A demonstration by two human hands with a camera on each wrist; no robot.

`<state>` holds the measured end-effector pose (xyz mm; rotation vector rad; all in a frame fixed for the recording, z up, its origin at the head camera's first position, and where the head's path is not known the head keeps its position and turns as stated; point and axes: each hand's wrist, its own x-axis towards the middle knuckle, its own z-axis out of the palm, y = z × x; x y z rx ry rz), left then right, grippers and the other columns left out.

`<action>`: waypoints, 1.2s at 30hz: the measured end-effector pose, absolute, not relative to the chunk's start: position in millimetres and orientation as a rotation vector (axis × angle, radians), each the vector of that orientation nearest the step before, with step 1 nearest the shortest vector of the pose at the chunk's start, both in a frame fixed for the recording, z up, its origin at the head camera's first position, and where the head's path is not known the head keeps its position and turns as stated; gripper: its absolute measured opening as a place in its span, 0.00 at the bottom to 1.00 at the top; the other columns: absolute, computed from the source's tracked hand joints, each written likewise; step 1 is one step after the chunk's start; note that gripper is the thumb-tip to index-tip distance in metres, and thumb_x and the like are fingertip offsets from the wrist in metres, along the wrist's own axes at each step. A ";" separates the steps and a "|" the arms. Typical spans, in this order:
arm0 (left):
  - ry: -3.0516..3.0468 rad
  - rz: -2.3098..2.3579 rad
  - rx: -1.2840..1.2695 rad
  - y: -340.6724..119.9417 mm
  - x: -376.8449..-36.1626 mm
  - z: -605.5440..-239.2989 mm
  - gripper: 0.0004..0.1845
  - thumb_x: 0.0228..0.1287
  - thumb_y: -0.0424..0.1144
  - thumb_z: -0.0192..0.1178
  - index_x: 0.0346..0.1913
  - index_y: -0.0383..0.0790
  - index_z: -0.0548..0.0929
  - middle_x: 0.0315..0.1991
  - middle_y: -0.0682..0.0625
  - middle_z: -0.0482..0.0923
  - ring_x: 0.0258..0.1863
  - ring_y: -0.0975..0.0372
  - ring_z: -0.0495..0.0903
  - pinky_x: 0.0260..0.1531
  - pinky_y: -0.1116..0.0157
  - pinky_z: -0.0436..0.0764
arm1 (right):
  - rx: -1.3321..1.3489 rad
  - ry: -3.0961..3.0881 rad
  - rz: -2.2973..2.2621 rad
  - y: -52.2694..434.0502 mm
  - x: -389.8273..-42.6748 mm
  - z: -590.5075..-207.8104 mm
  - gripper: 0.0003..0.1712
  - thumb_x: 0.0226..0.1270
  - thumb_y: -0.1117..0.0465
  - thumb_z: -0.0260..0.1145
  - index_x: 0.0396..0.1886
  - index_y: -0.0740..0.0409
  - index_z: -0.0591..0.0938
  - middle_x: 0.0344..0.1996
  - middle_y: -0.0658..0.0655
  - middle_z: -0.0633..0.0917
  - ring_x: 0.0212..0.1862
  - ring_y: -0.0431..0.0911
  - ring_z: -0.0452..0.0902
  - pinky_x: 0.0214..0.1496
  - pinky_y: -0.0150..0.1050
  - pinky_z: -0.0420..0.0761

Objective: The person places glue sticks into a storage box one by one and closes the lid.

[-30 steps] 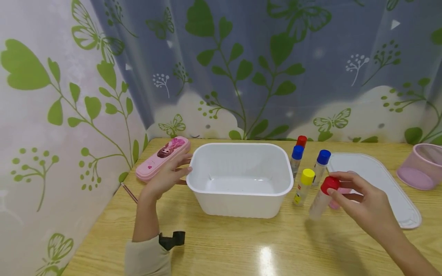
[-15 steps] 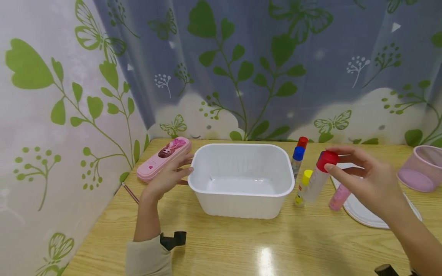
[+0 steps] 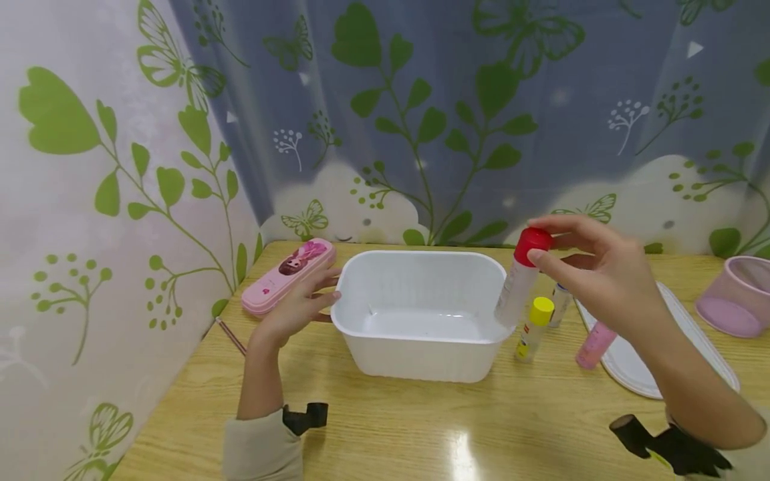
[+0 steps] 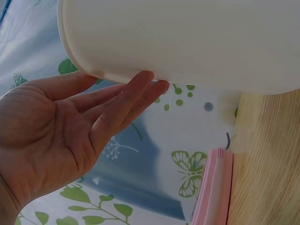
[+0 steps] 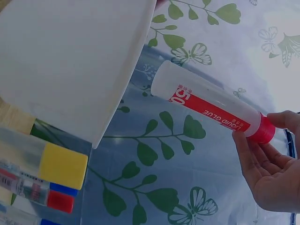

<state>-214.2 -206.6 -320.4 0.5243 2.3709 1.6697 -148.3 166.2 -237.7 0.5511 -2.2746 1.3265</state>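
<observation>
My right hand (image 3: pixel 601 267) pinches a liquid glue bottle (image 5: pixel 206 98) by its red cap (image 3: pixel 533 246). The clear bottle hangs tilted, its base overlapping the right rim of a white plastic bin (image 3: pixel 421 361) in the head view. In the right wrist view, its red label shows "LIQUID GLUE" and its base is raised beyond the bin's rim. My left hand (image 3: pixel 295 304) touches the bin's left side with nearly straight fingers; the left wrist view has the thumb and fingertips (image 4: pixel 146 76) along the rim. The visible inside of the bin holds nothing.
Right of the bin stand a yellow-capped glue bottle (image 3: pixel 534 331), a bottle partly hidden by my hand (image 3: pixel 561 306) and a pink tube (image 3: pixel 595 346). A white lid (image 3: pixel 631 367) and a pink mesh cup (image 3: pixel 730 300) lie farther right. On the left are a pink pencil case (image 3: pixel 289 277) and a pencil (image 3: pixel 230 335).
My right hand has lifted the red-capped glue bottle off the table and carried it up and left to the bin's right rim. The left hand stays on the bin.
</observation>
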 end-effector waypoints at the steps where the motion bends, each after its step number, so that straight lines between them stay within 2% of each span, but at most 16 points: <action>1: 2.373 1.668 0.522 -206.7 -214.2 -320.4 0.27 0.70 0.33 0.47 0.68 0.32 0.56 0.65 0.34 0.58 0.58 0.44 0.66 0.44 0.53 0.77 | 0.567 -2.277 1.334 162.8 -150.5 -236.5 0.19 0.57 0.70 0.67 0.50 0.61 0.79 0.41 0.47 0.81 0.40 0.38 0.77 0.37 0.24 0.77; 6: 2.376 1.666 0.517 -205.9 -213.8 -320.2 0.27 0.70 0.32 0.47 0.68 0.32 0.56 0.65 0.34 0.58 0.58 0.44 0.65 0.44 0.52 0.77 | 0.605 -2.307 1.364 144.9 -160.4 -232.3 0.19 0.59 0.66 0.66 0.51 0.59 0.78 0.43 0.53 0.80 0.40 0.40 0.77 0.38 0.25 0.78; 11: 2.373 1.670 0.509 -204.9 -213.5 -319.7 0.27 0.69 0.32 0.47 0.68 0.32 0.56 0.65 0.34 0.58 0.58 0.44 0.65 0.44 0.52 0.77 | 0.658 -2.312 1.380 127.2 -169.0 -232.1 0.18 0.60 0.64 0.66 0.50 0.60 0.78 0.41 0.56 0.81 0.40 0.41 0.78 0.37 0.27 0.79; 20: 2.382 1.667 0.511 -205.2 -212.8 -320.2 0.26 0.69 0.31 0.47 0.68 0.31 0.56 0.64 0.33 0.58 0.58 0.44 0.66 0.44 0.53 0.77 | 0.716 -2.337 1.391 97.9 -183.7 -236.7 0.17 0.60 0.60 0.66 0.49 0.57 0.79 0.40 0.52 0.81 0.42 0.42 0.78 0.40 0.32 0.79; 36: 2.387 1.658 0.502 -204.3 -213.2 -319.0 0.26 0.69 0.31 0.47 0.68 0.32 0.57 0.65 0.34 0.58 0.58 0.44 0.66 0.44 0.53 0.78 | 0.768 -2.367 1.497 59.0 -207.7 -255.0 0.18 0.59 0.62 0.67 0.49 0.59 0.78 0.42 0.54 0.82 0.41 0.45 0.78 0.40 0.39 0.80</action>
